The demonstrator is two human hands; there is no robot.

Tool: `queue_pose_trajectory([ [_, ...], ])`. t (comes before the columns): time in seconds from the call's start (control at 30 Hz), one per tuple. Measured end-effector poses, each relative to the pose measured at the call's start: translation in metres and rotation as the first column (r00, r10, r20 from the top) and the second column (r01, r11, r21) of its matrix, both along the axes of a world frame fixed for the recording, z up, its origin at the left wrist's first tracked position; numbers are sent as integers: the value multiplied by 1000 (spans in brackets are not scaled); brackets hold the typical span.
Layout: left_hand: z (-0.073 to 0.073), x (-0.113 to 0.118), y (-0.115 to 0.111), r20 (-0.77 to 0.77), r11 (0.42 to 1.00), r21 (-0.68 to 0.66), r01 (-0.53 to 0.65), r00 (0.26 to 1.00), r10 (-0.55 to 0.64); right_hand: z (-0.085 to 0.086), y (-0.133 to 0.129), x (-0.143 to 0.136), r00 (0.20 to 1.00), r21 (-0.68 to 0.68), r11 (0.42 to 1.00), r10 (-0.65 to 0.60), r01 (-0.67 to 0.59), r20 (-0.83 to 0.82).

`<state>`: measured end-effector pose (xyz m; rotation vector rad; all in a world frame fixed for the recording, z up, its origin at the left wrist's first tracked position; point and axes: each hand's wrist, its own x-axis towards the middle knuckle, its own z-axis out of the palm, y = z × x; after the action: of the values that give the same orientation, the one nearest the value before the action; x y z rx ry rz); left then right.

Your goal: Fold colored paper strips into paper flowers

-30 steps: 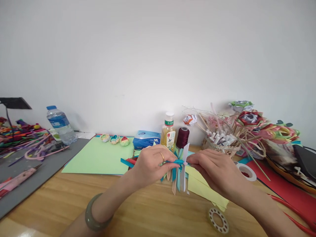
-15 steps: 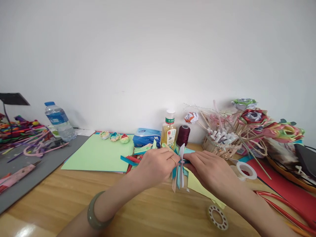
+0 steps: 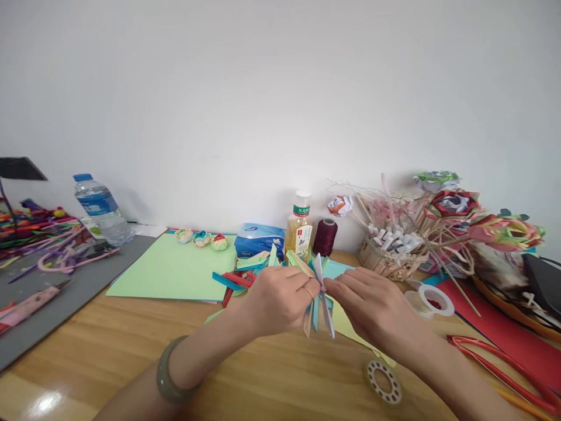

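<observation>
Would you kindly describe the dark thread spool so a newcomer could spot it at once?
Along the white wall, find the bottle of yellow liquid. Just to its right stands the thread spool, set apart from bottle and basket by its deep maroon colour.

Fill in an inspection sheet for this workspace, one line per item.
Surface: wooden table; grey mat at left.
Job's things: folded paper bundle, with a white strip standing across it.
Clutter: loose paper strips left of the bundle; maroon spool behind it; holed ring nearer the wearer.
Hands: left hand closed on the bundle; right hand has fingertips at its centre, grip partly hidden.
Cables: thin dark cord at the right edge; its ends cannot be made out.
Surroundings: white wall behind; water bottle at left; basket and paper flowers at right.
</observation>
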<state>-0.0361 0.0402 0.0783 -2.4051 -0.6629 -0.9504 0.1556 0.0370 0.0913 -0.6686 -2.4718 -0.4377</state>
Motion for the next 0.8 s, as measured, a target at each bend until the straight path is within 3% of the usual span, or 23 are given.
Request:
queue_pose_trajectory([
  [0.1,-2,1,6,79,964,-258,-61,993,84,-2,7,3,990,-214,975,-87,61,-114],
  [0.17,-2,1,10,133,878,-477,-40,984,117,1,9,5,971,-373,925,-153,75,-185],
  [0.27,-2,2,12,315,719,-684,120,938,143,7,8,5,950,-505,862,-189,40,-248],
  [0.33,-3,3,13,484,612,-739,281,853,193,9,7,5,942,-518,855,-181,8,-283],
  [0.4,-3,4,14,625,523,-734,433,731,272,8,7,5,928,-467,884,-180,7,-327],
  [0.47,-2,5,15,704,477,-702,529,618,349,6,9,5,909,-358,933,-181,39,-375],
  [0.57,2,6,16,752,480,-659,580,485,446,1,10,6,893,-165,981,-164,102,-419],
  [0.7,3,10,11,779,498,-589,636,282,560,-5,9,7,891,48,981,-149,187,-428],
  [0.73,2,12,9,767,469,-589,658,273,580,-7,9,7,891,95,973,-153,212,-428],
  [0.8,0,16,6,731,351,-610,710,334,595,-10,10,6,888,165,954,-158,249,-431],
])
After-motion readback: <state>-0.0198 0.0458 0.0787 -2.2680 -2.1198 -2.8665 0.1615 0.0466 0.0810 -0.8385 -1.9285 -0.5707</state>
